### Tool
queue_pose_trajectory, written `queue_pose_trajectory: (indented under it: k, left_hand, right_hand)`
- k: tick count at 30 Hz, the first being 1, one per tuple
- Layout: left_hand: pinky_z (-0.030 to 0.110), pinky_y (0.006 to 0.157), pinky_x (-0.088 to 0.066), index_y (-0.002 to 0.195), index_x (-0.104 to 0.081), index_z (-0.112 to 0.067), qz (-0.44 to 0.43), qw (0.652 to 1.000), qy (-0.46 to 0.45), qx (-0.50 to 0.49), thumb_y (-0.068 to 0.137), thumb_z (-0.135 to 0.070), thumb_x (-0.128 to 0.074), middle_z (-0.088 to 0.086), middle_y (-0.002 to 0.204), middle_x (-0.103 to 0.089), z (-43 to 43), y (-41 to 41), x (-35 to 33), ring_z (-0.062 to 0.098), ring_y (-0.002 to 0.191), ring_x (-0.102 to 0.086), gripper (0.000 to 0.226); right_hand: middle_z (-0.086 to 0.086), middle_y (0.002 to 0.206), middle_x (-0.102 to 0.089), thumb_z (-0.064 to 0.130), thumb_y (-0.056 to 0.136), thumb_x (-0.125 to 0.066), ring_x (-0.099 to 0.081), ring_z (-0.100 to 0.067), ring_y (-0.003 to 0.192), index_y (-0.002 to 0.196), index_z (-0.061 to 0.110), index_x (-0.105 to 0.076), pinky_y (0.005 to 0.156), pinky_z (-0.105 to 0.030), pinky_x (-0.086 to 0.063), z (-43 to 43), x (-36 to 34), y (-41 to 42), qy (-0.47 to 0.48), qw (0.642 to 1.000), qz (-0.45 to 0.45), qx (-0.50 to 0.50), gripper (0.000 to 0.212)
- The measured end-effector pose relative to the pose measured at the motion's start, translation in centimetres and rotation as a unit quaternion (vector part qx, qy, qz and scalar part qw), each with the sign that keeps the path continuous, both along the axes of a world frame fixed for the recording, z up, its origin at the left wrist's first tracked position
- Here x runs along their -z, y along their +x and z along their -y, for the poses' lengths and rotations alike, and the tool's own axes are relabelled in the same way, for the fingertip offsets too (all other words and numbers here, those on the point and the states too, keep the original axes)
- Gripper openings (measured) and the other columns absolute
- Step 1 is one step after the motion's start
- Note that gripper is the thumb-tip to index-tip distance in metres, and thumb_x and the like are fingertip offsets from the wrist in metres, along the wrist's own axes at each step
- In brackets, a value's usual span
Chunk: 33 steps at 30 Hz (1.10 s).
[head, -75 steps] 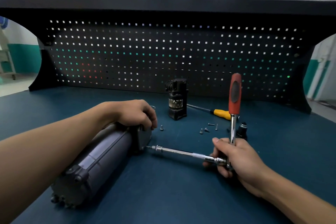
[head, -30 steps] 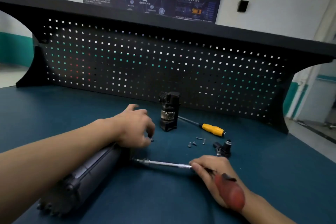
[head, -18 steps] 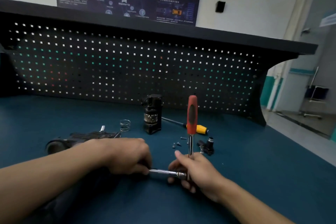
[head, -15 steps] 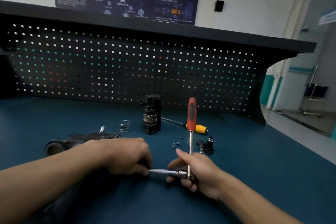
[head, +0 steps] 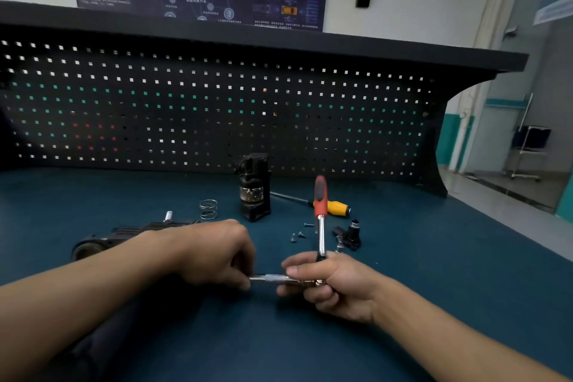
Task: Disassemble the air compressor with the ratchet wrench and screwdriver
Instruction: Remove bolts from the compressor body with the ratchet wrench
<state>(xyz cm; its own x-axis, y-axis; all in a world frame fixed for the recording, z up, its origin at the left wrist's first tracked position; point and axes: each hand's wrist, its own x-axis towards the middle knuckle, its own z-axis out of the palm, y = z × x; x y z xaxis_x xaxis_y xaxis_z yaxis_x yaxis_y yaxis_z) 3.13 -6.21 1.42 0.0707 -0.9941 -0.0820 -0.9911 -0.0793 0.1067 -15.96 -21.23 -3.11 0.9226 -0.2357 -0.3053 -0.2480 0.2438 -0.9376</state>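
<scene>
Grips the ratchet wrench (head: 321, 228) head in the right hand (head: 338, 288), pinches its bar (head: 269, 278) with the left hand (head: 214, 254); probably stiff, slick steel, best swung by the red handle (head: 320, 195).

Red-handled ratchet wrench (head: 321, 234) upright, yellow screwdriver (head: 333, 207) lying flat

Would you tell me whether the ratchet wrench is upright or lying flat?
Upright: the ratchet wrench stands with its red handle pointing up from the right hand.
</scene>
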Motion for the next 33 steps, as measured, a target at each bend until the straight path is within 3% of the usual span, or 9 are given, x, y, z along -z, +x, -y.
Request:
queue_pose_trajectory:
  k: [6, 9, 13, 15, 18, 20, 22, 28, 33]
  left_hand:
    - [0.027, 0.075, -0.048, 0.102, -0.069, -0.019, 0.006, 0.998, 0.062, 0.004, 0.096, -0.037, -0.060, -0.006, 0.092, -0.070, -0.2, -0.8, 0.5, 0.011, 0.081, -0.060, 0.021]
    - [0.023, 0.072, -0.044, 0.102, -0.068, -0.019, -0.015, 0.998, 0.067, 0.001, 0.101, -0.034, -0.054, -0.004, 0.093, -0.071, -0.3, -1.0, 0.4, 0.010, 0.081, -0.060, 0.021]
    - [0.021, 0.070, -0.041, 0.103, -0.071, -0.016, -0.004, 0.999, 0.040, 0.011, 0.100, -0.032, -0.056, -0.002, 0.093, -0.072, -0.2, -0.9, 0.4, 0.009, 0.079, -0.058, 0.022]
    - [0.021, 0.068, -0.041, 0.099, -0.072, -0.015, -0.003, 0.999, 0.036, 0.018, 0.099, -0.032, -0.058, -0.002, 0.087, -0.072, -0.1, -0.8, 0.4, 0.010, 0.074, -0.057, 0.022]
    - [0.017, 0.062, -0.037, 0.093, -0.071, -0.014, 0.003, 0.999, 0.040, 0.030, 0.097, -0.033, -0.060, -0.006, 0.072, -0.064, 0.0, -0.7, 0.5, 0.007, 0.065, -0.051, 0.022]
    - [0.014, 0.059, -0.036, 0.092, -0.071, -0.015, 0.005, 0.999, 0.037, 0.033, 0.096, -0.035, -0.063, -0.009, 0.069, -0.060, 0.1, -0.7, 0.5, 0.005, 0.063, -0.051, 0.022]
    - [0.012, 0.059, -0.037, 0.094, -0.073, -0.017, -0.002, 0.999, 0.033, 0.031, 0.095, -0.036, -0.064, -0.010, 0.069, -0.062, 0.0, -0.6, 0.5, 0.002, 0.063, -0.053, 0.021]
    - [0.010, 0.056, -0.035, 0.088, -0.072, -0.019, -0.033, 0.999, 0.018, 0.021, 0.093, -0.035, -0.066, -0.016, 0.060, -0.060, -0.1, -0.2, 0.4, -0.002, 0.059, -0.052, 0.018]
    - [0.009, 0.058, -0.038, 0.091, -0.073, -0.022, -0.048, 0.999, 0.021, 0.006, 0.091, -0.037, -0.069, -0.021, 0.064, -0.062, 0.1, 0.0, 0.7, -0.006, 0.062, -0.056, 0.015]
  right_hand:
    - [0.003, 0.081, -0.076, 0.023, 0.090, -0.075, -0.065, -0.011, 0.063, 0.087, 0.032, -0.078, 0.062, -0.024, -0.051, 0.1, 0.7, -0.5, -0.426, 0.898, 0.108, -0.010, 0.009]
    - [-0.008, 0.087, -0.074, 0.021, 0.089, -0.075, -0.069, -0.025, 0.084, 0.089, 0.022, -0.078, 0.080, -0.042, -0.055, 0.7, 1.6, -0.4, -0.537, 0.829, 0.160, 0.002, 0.003]
    - [0.010, 0.088, -0.074, 0.014, 0.089, -0.076, -0.069, -0.005, 0.081, 0.095, 0.015, -0.080, 0.075, -0.029, -0.055, 1.0, 2.0, 0.0, -0.611, 0.749, 0.256, -0.020, 0.007]
    - [0.012, 0.085, -0.072, 0.018, 0.091, -0.074, -0.067, -0.002, 0.079, 0.095, 0.016, -0.080, 0.071, -0.024, -0.052, 1.0, 2.0, -0.1, -0.589, 0.771, 0.241, -0.012, 0.007]
    - [-0.008, 0.076, -0.070, 0.041, 0.094, -0.068, -0.054, -0.004, 0.063, 0.090, 0.008, -0.076, 0.056, -0.034, -0.045, 0.4, 1.9, -0.4, -0.476, 0.868, 0.141, 0.003, 0.034]
    - [-0.015, 0.079, -0.073, 0.057, 0.092, -0.057, -0.045, -0.010, 0.049, 0.091, 0.010, -0.074, 0.042, -0.028, -0.035, -0.1, 1.1, -0.2, -0.325, 0.943, 0.059, 0.037, 0.050]
    - [-0.019, 0.093, -0.076, 0.052, 0.098, -0.053, -0.041, -0.009, 0.042, 0.101, 0.010, -0.069, 0.036, -0.019, -0.030, -0.4, 0.4, 0.2, -0.155, 0.986, 0.000, 0.067, 0.044]
    - [-0.028, 0.097, -0.072, 0.031, 0.100, -0.055, -0.035, -0.004, 0.032, 0.091, 0.006, -0.063, 0.025, -0.012, -0.027, -0.1, -0.4, 0.6, 0.138, 0.985, -0.065, 0.077, 0.027]
    - [-0.021, 0.094, -0.075, 0.025, 0.096, -0.065, -0.037, -0.006, 0.036, 0.100, 0.012, -0.062, 0.030, -0.014, -0.028, -0.8, 0.1, 0.3, -0.023, 0.997, -0.034, 0.062, 0.014]
